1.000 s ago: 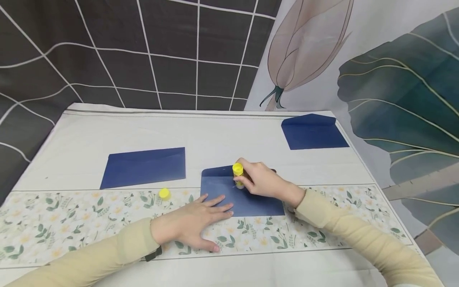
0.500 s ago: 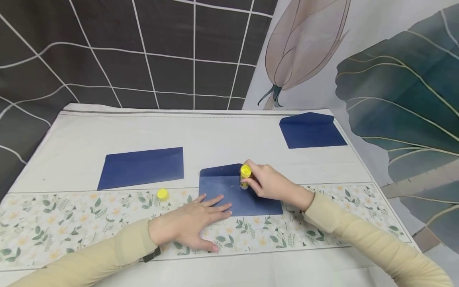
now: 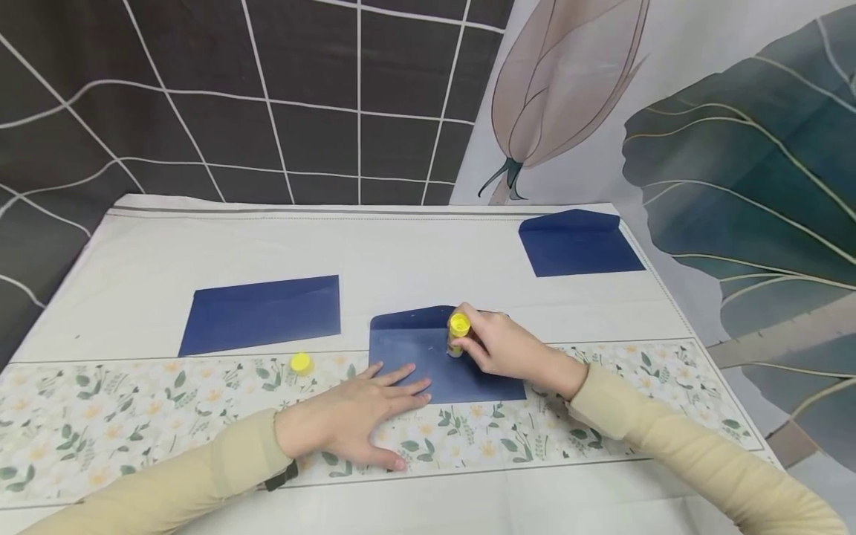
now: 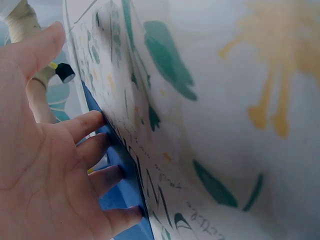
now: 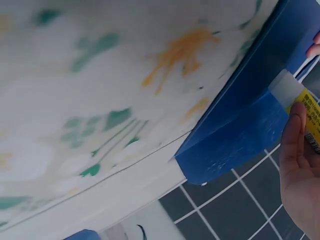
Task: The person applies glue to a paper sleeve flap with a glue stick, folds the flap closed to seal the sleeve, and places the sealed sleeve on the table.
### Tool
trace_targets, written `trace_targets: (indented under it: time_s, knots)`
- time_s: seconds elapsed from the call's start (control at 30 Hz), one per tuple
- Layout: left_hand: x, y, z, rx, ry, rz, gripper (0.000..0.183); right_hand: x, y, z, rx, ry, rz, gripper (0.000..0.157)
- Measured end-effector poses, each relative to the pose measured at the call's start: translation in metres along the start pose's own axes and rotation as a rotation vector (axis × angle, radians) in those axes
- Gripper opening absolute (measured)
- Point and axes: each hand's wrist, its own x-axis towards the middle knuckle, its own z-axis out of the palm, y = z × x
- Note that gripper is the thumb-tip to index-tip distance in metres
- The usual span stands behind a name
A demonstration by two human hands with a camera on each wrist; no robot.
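A dark grey backdrop with white grid lines [image 3: 301, 134] rises at twelve o'clock behind a white tablecloth with a flowered band [image 3: 428, 253]. On it lies a dark-blue paper envelope [image 3: 404, 349], its flap [image 3: 408, 319] toward twelve. The left hand [image 3: 364, 416] spreads its fingers on the envelope's eight o'clock corner; apart from it, the right hand [image 3: 504, 345] grips a yellow glue stick [image 3: 458, 330] near the fold, contact unclear. Over the last second the stick has shifted toward three o'clock while the left hand stayed put, suggesting glue is being worked across a steadied envelope. Pale smears [image 5: 220, 162] mark the flap. A round yellow cap [image 3: 302, 363] sits at nine; a second blue envelope [image 3: 261, 316] at ten, a third [image 3: 580, 251] at two.
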Motion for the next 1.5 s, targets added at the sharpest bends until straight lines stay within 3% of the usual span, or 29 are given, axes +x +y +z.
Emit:
trace_targets:
  time_s: [0.23, 0.47, 0.63, 0.87, 1.0, 1.13, 1.27, 1.5]
  knots:
    - [-0.001, 0.001, -0.001, -0.004, -0.002, -0.001, 0.081, 0.018, -0.002, 0.012, 0.055, 0.019, -0.006, 0.020]
    - [0.000, 0.001, -0.002, 0.002, 0.006, 0.007, 0.081, 0.046, -0.015, 0.022, 0.113, -0.073, -0.053, 0.020]
    - [0.000, 0.002, -0.002, -0.001, 0.007, 0.008, 0.081, 0.026, -0.004, 0.011, 0.097, -0.022, -0.012, 0.017]
    - [0.000, 0.002, -0.001, 0.010, -0.009, 0.001, 0.082, -0.034, 0.019, -0.018, 0.046, 0.045, 0.174, 0.020]
    - [0.000, 0.001, -0.001, 0.008, -0.006, 0.004, 0.082, -0.053, 0.024, -0.030, 0.000, 0.038, 0.237, 0.022]
    - [0.000, 0.001, -0.001, -0.002, -0.001, -0.001, 0.082, -0.053, 0.027, -0.033, -0.049, 0.020, 0.236, 0.022]
    - [-0.001, 0.001, -0.002, -0.012, -0.004, -0.007, 0.082, -0.039, 0.025, -0.028, -0.047, 0.005, 0.215, 0.022]
    - [-0.002, 0.002, -0.002, -0.023, -0.022, -0.006, 0.082, -0.011, 0.017, -0.010, 0.025, 0.000, 0.086, 0.019]
